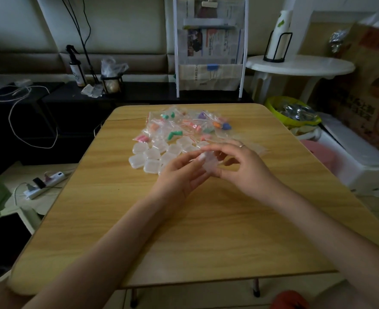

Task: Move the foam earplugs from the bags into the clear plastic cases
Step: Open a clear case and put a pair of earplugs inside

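Head view: both hands' fingers grip one clear case [209, 166] mid-table [95, 219], bare wood nearer the front edge.

Both forearms were bare from the bottom edge of the view up to the wrists, with no sleeve, cuff, watch or bracelet showing anywhere along them. The left hand [179, 175] carried nothing on the fingers that could be seen. The right hand [246, 168] wore one thin, plain band ring [241, 145] on a finger, pale metal as far as the dim light let me tell. The nails looked short and unpainted where they showed at all. Both arms were slim and smooth, without any marks or tattoos that I could make out.
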A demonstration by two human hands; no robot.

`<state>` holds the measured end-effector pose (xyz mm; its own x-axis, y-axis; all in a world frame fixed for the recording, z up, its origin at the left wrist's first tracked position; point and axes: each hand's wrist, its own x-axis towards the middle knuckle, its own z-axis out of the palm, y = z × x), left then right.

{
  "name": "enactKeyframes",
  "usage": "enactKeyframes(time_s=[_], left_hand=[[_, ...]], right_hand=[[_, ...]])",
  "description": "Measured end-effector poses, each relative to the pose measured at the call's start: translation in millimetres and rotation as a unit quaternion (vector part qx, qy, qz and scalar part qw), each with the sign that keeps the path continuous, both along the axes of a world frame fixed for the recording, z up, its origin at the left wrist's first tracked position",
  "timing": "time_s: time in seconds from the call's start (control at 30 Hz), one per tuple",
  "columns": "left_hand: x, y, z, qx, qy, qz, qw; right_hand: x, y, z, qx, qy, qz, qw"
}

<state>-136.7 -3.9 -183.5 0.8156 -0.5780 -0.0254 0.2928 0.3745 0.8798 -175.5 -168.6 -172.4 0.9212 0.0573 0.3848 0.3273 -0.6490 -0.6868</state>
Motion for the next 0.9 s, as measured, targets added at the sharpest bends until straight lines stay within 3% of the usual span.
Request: enactKeyframes(time_s=[0.53,0.9], left_hand=[[4.3,4.8,-4.5,0.01,0.047,-0.031,0.998],[1.4,4.8,-1.1,0.022,0.063,-0.024,0.997]], right_hand=[[-8.2,2.2,7.8,-0.069,0.005,0.019,0.997],[-10.9,7.0,-8.2,-0.294,-0.096,-0.013,0.951]])
